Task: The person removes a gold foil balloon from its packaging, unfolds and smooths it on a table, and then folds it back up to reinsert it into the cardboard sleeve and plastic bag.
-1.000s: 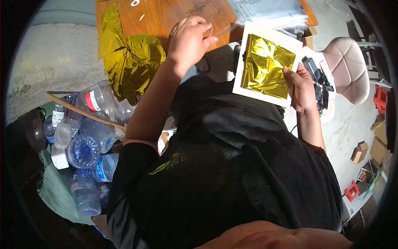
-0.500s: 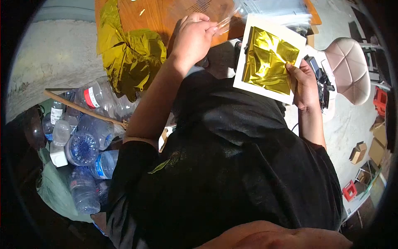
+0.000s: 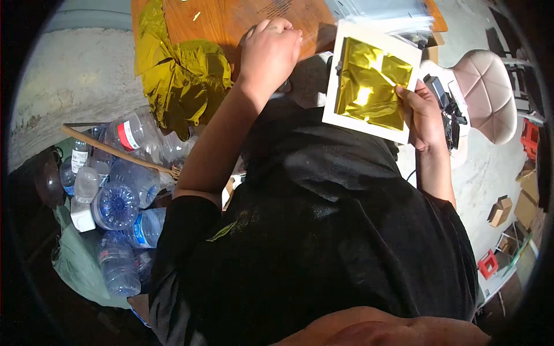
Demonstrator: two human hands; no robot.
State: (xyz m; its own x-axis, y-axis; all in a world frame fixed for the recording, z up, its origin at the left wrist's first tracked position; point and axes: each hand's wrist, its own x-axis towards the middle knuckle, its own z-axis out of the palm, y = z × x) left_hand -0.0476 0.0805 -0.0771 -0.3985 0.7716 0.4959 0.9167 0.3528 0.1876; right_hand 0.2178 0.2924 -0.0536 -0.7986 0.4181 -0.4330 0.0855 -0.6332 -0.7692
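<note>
My right hand [image 3: 426, 118] grips the right edge of a white square board [image 3: 369, 128], thumb on top. Crumpled gold foil [image 3: 375, 86] covers the board's middle, and a small dark clip-like piece shows at its left side. Over the front edge of the wooden table [image 3: 231, 23], my left hand [image 3: 270, 55] is closed with its fingers curled under. What it holds, if anything, is hidden. Just beyond it lies clear film with printed text [image 3: 276, 8]. A stack of clear plastic bags [image 3: 381, 8] lies behind the board.
A large gold foil sheet [image 3: 199, 75] hangs off the table's left corner. Plastic bottles [image 3: 115, 205] and a wooden stick [image 3: 115, 151] are at the lower left. On the right are a padded chair [image 3: 485, 95], black devices [image 3: 450, 109], cardboard boxes [image 3: 500, 211] and red stools [image 3: 487, 263].
The clear film that stretched from my left fingers toward the board no longer shows there. My left fingers have curled inward. The board has shifted slightly left in my right hand.
</note>
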